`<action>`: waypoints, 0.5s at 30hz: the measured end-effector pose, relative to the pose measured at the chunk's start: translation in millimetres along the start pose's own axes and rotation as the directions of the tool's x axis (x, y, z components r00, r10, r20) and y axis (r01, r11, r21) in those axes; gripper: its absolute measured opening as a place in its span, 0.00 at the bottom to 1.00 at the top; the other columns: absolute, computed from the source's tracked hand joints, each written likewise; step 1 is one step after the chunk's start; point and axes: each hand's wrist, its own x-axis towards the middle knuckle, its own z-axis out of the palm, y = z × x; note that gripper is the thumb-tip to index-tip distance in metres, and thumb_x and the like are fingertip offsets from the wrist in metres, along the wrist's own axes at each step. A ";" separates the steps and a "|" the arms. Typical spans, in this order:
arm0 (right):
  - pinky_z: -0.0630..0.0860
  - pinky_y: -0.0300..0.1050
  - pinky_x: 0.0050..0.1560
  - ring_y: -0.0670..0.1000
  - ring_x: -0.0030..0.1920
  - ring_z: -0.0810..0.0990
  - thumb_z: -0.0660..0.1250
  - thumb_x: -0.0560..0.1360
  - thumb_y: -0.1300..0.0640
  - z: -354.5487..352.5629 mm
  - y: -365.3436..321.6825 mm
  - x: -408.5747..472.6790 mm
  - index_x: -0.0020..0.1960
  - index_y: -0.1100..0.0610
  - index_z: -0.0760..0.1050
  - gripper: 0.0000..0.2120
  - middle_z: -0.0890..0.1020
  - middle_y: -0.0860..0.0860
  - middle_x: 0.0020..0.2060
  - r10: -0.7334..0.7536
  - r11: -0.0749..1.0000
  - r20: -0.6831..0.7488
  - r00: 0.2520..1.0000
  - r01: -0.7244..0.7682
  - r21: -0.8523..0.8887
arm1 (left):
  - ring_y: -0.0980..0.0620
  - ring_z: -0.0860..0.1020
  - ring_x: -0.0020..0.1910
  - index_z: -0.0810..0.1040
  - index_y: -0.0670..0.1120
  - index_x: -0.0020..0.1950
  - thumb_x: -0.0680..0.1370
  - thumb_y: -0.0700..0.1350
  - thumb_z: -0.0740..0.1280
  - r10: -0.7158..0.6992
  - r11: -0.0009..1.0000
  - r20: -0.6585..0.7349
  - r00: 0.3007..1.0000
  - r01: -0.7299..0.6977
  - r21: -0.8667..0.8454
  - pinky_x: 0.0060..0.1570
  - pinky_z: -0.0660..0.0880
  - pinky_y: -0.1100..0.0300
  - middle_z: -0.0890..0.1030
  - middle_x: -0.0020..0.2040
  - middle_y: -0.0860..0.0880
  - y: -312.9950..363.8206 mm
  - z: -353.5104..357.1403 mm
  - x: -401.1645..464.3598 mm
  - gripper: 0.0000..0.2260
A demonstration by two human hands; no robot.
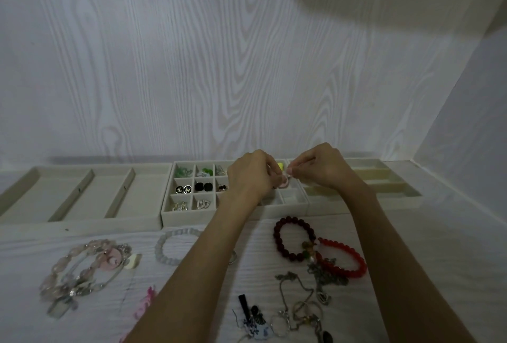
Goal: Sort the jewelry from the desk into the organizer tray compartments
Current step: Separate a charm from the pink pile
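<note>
While hands pinch, pink earring (284, 183) overhangs tray (290, 206).

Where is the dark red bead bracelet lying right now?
The dark red bead bracelet lies on the desk, right of centre, before the grid tray and touching the bright red bracelet.

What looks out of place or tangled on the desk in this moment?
The chains near the front edge lie tangled in one heap, touching the bright red bracelet, which also overlaps the dark red bracelet. Nothing looks spilled or broken, and the filled compartments of the middle tray look orderly.
</note>
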 end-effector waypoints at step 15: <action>0.67 0.38 0.32 0.42 0.33 0.74 0.75 0.68 0.51 12.7 3.8 0.1 0.42 0.50 0.84 0.05 0.79 0.44 0.32 -0.047 0.985 -0.039 0.998 0.040 -0.167 | 0.47 0.66 0.64 0.80 0.58 0.58 0.79 0.44 0.60 0.057 0.969 0.324 0.945 -0.130 0.209 0.59 0.67 0.54 0.76 0.61 0.47 8.2 -21.7 -0.6 0.14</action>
